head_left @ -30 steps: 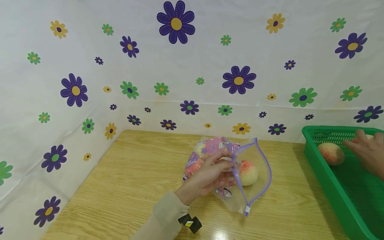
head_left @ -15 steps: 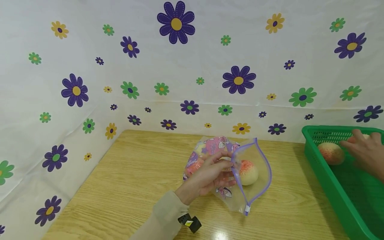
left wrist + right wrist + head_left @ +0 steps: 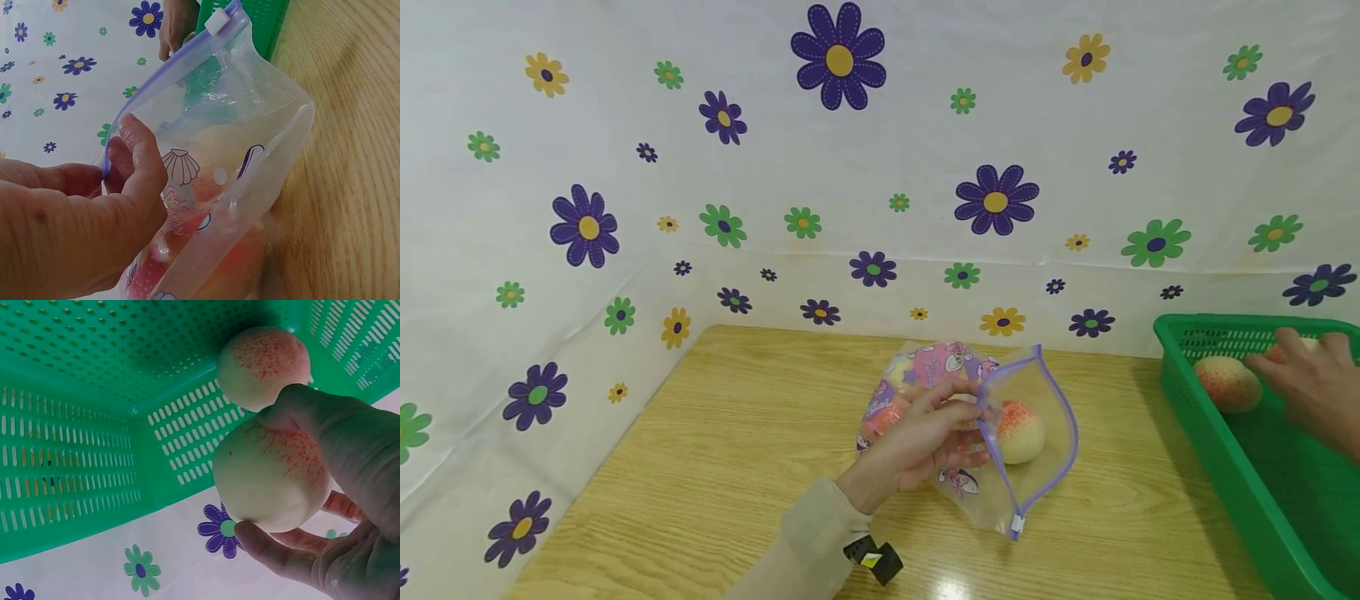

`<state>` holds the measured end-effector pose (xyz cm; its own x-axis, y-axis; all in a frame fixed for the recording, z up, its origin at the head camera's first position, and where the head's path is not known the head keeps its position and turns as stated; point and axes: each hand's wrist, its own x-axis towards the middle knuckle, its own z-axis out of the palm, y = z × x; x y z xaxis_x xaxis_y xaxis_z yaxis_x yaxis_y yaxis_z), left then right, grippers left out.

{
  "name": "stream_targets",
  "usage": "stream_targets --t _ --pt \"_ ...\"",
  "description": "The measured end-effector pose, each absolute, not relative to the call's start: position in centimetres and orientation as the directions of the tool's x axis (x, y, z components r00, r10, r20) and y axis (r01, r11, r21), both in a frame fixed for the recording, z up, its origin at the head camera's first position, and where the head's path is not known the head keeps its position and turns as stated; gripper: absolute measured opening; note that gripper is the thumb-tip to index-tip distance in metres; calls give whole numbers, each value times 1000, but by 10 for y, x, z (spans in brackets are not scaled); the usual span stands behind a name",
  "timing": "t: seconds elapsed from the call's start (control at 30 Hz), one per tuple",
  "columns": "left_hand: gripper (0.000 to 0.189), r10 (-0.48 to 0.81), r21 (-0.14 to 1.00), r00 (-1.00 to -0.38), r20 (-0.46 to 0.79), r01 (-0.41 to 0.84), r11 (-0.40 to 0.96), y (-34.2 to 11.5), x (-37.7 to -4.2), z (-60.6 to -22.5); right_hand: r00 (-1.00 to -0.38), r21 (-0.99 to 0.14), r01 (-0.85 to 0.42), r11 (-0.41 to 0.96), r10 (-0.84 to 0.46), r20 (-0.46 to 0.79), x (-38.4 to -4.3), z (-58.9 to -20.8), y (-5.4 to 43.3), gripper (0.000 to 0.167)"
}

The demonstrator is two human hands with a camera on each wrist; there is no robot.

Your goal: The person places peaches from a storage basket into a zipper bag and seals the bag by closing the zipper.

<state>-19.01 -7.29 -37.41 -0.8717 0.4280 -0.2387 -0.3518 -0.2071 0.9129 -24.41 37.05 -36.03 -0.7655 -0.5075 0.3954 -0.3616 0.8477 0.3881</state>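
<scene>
My left hand (image 3: 925, 442) pinches the purple-edged mouth of a clear printed slider zip bag (image 3: 936, 367) lying on the table. The mouth gapes to the right, and a peach (image 3: 1022, 433) shows just inside it. More reddish fruit is visible through the plastic in the left wrist view. Over at the right, my right hand (image 3: 1315, 383) is inside a green basket (image 3: 1213, 467). In the right wrist view its thumb and fingers grip a cream and red peach (image 3: 269, 475). Another peach (image 3: 1225, 385) lies in the basket left of that hand.
The bag's white slider (image 3: 1017, 523) sits at the near end of its mouth. Wooden table (image 3: 722, 442) extends left of the bag and between bag and basket. A flower-print cloth (image 3: 910, 167) hangs behind and at the left. The basket's raised rim borders the right side.
My right hand has shifted slightly left within the basket, and more of the peach under it shows. The left hand and the bag have stayed still.
</scene>
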Motion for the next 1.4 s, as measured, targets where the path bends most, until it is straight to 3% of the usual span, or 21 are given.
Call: stream_targets --t 0.37,0.8,1.4 --pt "19 436 903 -868 -236 -361 -231 -74 -191 -376 -784 391 -299 871 -458 420 -232 -356 357 50" --pt "19 410 894 -875 -258 -377 -241 -72 -191 -374 -657 433 -397 809 -580 481 -232 -354 360 53" --pt "17 405 869 -879 -253 -390 -304 -69 -191 -372 -555 394 -446 803 -594 582 -228 -343 360 50"
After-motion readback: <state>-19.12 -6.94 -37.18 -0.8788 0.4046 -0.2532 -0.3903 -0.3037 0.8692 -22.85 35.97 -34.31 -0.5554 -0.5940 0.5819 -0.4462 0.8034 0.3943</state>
